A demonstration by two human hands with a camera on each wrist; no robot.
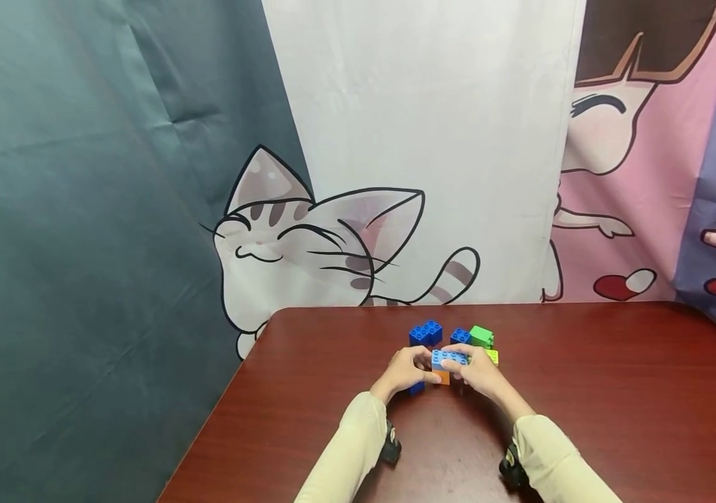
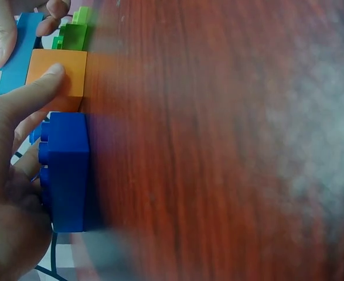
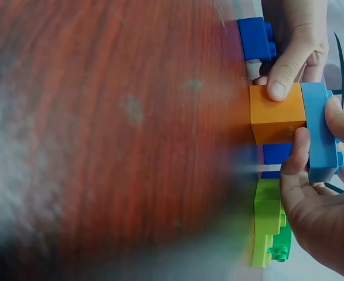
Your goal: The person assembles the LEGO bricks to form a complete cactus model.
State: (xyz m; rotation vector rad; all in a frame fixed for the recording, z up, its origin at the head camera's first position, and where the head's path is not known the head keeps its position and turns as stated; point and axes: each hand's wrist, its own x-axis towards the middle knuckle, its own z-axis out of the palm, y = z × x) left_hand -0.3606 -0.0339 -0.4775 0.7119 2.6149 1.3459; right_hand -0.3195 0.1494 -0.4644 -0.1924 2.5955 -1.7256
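Observation:
My left hand (image 1: 405,369) pinches an orange toy building brick (image 2: 72,82) that stands on the table, its thumb lying flat on the near side. On top of that brick sits a longer light blue brick (image 1: 448,358), with its studs upward. My right hand (image 1: 480,370) grips the light blue brick between thumb and fingers, and one fingertip comes down close to the orange side in the right wrist view. Beyond the orange brick, the light blue one sticks out toward the right hand. A dark blue brick (image 2: 69,170) stands beside the left palm.
Behind the hands are more dark blue bricks (image 1: 421,335), another dark blue one (image 1: 460,336) and a green brick (image 1: 482,337). Lime bricks (image 3: 267,211) stand near the right hand. The brown table (image 1: 307,370) ends at a printed curtain (image 1: 458,140).

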